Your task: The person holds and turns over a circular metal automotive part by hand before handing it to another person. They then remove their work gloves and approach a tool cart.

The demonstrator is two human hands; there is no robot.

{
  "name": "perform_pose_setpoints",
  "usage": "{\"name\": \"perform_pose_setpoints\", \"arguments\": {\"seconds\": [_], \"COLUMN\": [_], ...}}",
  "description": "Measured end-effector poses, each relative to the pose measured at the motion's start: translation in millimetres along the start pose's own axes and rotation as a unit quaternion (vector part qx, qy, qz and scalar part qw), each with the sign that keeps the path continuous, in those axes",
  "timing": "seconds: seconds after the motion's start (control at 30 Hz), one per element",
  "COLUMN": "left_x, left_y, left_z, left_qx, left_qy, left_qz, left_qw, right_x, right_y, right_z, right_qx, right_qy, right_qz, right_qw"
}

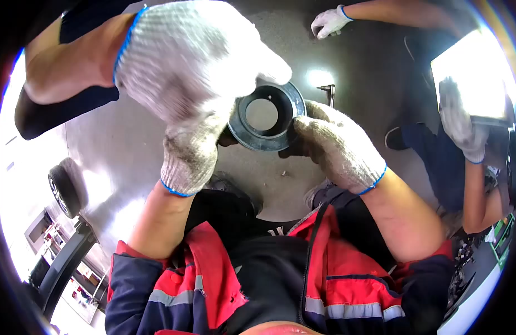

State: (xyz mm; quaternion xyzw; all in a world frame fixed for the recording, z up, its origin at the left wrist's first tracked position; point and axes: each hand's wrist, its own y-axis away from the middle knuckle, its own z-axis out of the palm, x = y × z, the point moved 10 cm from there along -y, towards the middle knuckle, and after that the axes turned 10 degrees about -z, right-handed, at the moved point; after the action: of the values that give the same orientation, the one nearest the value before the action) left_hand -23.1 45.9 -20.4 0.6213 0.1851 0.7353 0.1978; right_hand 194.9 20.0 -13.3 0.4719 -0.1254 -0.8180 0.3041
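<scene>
With the dark ring (pixel 291 137) as the hub of our clock and twelve straight ahead, nearest to us, at six, is our red and navy jacket (pixel 350 290), open over a black top. Our bare forearms reach out from it to gloved hands.

At four o'clock, our right hand (pixel 347 149) grips the near right side of the ring, its thumb laid along the rim. At eight, our left hand (pixel 191 153) is close to the ring's left side, but its fingers are largely covered, so we cannot tell how it grasps. The ring is held up between our hands, its round opening facing us and grey floor (pixel 136 148) showing through. From between ten and eleven, another person's gloved hand (pixel 199 61) reaches over our left hand, its fingers at the ring's upper left edge; it looks blurred.

Lower down, our shoes show at seven and five, partly hidden, and a few small bits (pixel 283 173) lie on the floor between them. At two o'clock a metal tool (pixel 331 94) is partly hidden behind our right hand.

Farther out, a wheel (pixel 63 191) stands at eight. A second gloved hand (pixel 329 23) hovers or rests at one; we cannot tell which. At three, a third gloved hand (pixel 459 120) is against a bright panel (pixel 469 70).
</scene>
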Motion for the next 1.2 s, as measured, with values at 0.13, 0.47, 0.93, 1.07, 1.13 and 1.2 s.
{"name": "perform_pose_setpoints", "arguments": {"seconds": [0.13, 0.47, 0.93, 1.07, 1.13, 1.2], "left_x": [-5.5, 44.8, 50.9, 58.2, 59.2, 66.1], "left_y": [4.4, 26.9, 27.7, 28.4, 31.5, 35.2], "left_z": [-21.5, 7.7, 11.6, 11.1, 11.4, 16.2], "left_qx": [0.05, 0.031, 0.034, 0.039, 0.044, 0.043], "left_qy": [0.048, -0.096, -0.165, -0.201, -0.202, -0.252], "left_qz": [-0.044, 0.007, 0.022, 0.074, 0.088, 0.149], "left_qw": [0.997, 0.995, 0.986, 0.976, 0.974, 0.955], "right_x": [4.6, 0.0, 12.5, 10.2, 12.6, 13.1], "right_y": [2.0, 10.4, 12.2, 12.8, 13.1, 13.7], "right_z": [3.4, 9.0, 7.6, 11.4, 10.0, 11.4], "right_qx": [-0.003, -0.002, -0.01, -0.011, -0.016, -0.017], "right_qy": [-0.042, 0.009, -0.018, -0.01, -0.008, -0.007], "right_qz": [-0.013, -0.013, 0.042, 0.037, 0.03, 0.029], "right_qw": [0.999, 1.0, 0.999, 0.999, 0.999, 0.999]}}
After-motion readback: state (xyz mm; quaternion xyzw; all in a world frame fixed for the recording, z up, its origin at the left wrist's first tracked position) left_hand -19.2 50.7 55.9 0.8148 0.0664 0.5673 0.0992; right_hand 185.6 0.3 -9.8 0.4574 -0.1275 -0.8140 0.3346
